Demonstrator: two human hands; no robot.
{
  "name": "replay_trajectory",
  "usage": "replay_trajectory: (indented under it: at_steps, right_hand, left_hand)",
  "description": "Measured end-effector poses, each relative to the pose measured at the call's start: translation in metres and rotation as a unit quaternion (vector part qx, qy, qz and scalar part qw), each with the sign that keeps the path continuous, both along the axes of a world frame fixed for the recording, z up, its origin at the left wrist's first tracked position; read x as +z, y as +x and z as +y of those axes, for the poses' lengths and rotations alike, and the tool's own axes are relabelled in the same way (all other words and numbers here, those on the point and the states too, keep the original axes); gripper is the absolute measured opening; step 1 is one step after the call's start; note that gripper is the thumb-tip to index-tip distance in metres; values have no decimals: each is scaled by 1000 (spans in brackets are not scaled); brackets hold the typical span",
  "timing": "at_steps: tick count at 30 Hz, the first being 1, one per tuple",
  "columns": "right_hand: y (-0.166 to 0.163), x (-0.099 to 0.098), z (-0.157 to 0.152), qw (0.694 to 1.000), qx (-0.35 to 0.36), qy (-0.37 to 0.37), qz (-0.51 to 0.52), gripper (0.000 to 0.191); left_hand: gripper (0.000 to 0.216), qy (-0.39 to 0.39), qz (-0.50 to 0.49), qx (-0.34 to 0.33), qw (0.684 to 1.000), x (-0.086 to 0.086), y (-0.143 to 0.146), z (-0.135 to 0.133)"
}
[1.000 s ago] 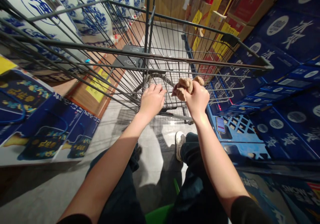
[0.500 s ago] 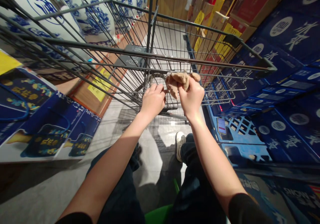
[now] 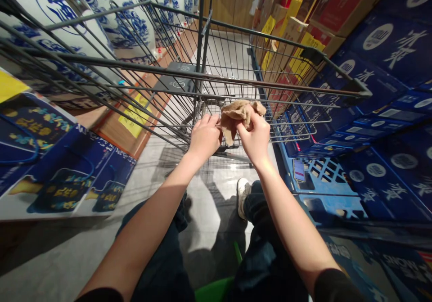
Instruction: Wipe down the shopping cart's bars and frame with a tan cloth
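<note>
In front of me a dark wire shopping cart (image 3: 229, 80) fills the upper middle of the view. My right hand (image 3: 255, 137) is closed round a crumpled tan cloth (image 3: 236, 110), pressing it near the wires at the cart's near side. One fold of the cloth hangs down between my two hands. My left hand (image 3: 205, 135) is curled over the cart's near wires, just left of the cloth. Its fingertips are partly hidden beyond the knuckles.
Large blue-and-white jars (image 3: 124, 25) line a wooden ledge on the left, above blue gift boxes (image 3: 64, 176). Stacked blue cartons (image 3: 381, 59) rise on the right. A phone (image 3: 299, 170) lies on a blue plastic crate (image 3: 327, 198). A green stool (image 3: 216, 290) is beneath me.
My right hand has moved slightly left and down with the cloth, and a fold of it now hangs lower. My left hand has barely moved.
</note>
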State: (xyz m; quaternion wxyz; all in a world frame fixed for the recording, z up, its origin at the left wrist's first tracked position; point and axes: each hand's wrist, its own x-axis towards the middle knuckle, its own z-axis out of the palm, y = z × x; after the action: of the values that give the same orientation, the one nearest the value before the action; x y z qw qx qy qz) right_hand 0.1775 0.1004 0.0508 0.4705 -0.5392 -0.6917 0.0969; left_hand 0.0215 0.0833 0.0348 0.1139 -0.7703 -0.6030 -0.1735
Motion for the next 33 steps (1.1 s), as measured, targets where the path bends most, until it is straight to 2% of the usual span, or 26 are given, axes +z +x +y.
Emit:
replay_trajectory:
  at_steps: [2, 4, 7, 10, 13, 18, 24, 27, 30, 33]
  right_hand:
    - [0, 4, 1, 993, 63, -24, 99, 26]
    - [3, 2, 4, 972, 105, -92, 191, 18]
    - [5, -3, 11, 939, 128, -161, 274, 19]
    - [0, 1, 13, 927, 129, -160, 314, 20]
    - [-8, 12, 9, 919, 138, -118, 351, 24]
    - [8, 20, 11, 939, 134, -67, 308, 24]
    - [41, 8, 21, 965, -54, 76, 243, 17]
    - [41, 6, 20, 967, -101, 116, 204, 18]
    - [34, 5, 20, 967, -114, 143, 179, 21]
    - [26, -2, 22, 973, -86, 145, 158, 20]
  left_hand:
    - [24, -7, -14, 3, 1000, 0, 0, 0]
    - [25, -7, -13, -3, 1000, 0, -1, 0]
    - [24, 7, 6, -12, 1000, 0, -1, -1]
    - [25, 10, 17, -10, 1000, 0, -1, 0]
    - [27, 2, 13, -2, 1000, 0, -1, 0]
    - [25, 4, 22, -2, 1000, -2, -2, -1]
    - [29, 10, -6, -27, 1000, -2, -3, -1]
    - [29, 8, -10, -25, 1000, 0, -2, -1]
    - [30, 7, -7, -21, 1000, 0, -1, -1]
    - [29, 14, 1, -23, 1000, 0, -1, -1]
